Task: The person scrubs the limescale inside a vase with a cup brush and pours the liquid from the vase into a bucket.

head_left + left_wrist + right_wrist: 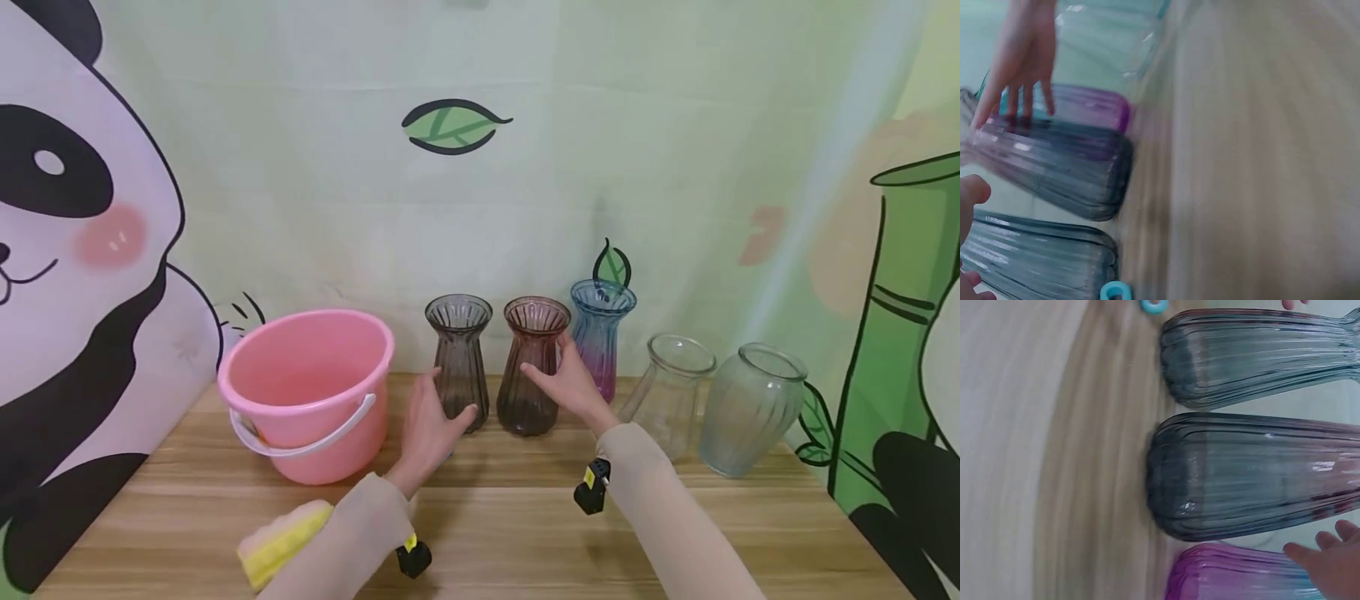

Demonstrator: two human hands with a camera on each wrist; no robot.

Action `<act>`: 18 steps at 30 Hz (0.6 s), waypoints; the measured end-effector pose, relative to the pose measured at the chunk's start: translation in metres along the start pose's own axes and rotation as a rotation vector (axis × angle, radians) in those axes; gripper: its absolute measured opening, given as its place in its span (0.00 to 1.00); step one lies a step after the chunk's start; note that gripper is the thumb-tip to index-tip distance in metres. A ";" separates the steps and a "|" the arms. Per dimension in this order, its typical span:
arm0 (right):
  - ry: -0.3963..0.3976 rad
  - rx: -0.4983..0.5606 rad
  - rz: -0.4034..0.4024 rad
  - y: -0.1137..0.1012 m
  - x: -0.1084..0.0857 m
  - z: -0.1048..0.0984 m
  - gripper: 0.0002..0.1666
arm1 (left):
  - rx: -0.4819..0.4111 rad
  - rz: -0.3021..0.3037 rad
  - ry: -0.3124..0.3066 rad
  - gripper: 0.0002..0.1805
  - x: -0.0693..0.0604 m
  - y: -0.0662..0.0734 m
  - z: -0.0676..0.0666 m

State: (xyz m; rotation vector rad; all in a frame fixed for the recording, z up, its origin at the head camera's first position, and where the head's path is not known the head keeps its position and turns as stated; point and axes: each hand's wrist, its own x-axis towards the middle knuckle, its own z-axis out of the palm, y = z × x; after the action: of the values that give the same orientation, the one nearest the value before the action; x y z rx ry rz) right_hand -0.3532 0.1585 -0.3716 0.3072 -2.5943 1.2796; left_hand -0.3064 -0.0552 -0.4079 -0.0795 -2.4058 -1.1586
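Observation:
A smoky grey fluted vase (461, 375) stands upright near the middle of the table. My left hand (429, 429) is at its left side, thumb spread from the fingers; contact cannot be told. Right of it stands a second fluted vase (527, 387), reddish at the neck and dark grey below. At its right side is my right hand (573, 383), with straight fingers (1025, 94) along the glass in the left wrist view. Whether they press on it is unclear. Behind that hand stands a blue-to-purple vase (600, 333), partly hidden.
A pink bucket (307, 358) with a white handle stands left, a yellow-and-pale sponge (285, 546) before it. Two clear glass vessels, a flared vase (678, 392) and a rounded jar (753, 408), stand right. A small light-blue ring (1115, 290) lies by the grey vase. A printed cloth hangs behind.

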 end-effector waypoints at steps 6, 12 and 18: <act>-0.030 0.028 0.045 -0.010 0.010 0.007 0.54 | -0.016 0.055 -0.021 0.35 -0.018 -0.003 -0.010; 0.004 0.024 0.119 -0.011 0.013 0.011 0.54 | -0.067 0.130 -0.142 0.34 -0.028 -0.002 -0.009; 0.028 0.010 0.117 -0.005 0.014 0.010 0.48 | -0.124 0.151 -0.226 0.33 -0.033 -0.007 -0.008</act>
State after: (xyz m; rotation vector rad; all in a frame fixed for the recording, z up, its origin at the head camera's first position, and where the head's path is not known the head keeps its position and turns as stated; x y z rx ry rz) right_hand -0.3663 0.1460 -0.3694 0.1402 -2.6170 1.3243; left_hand -0.2760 -0.0612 -0.4229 -0.4471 -2.4664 -1.2855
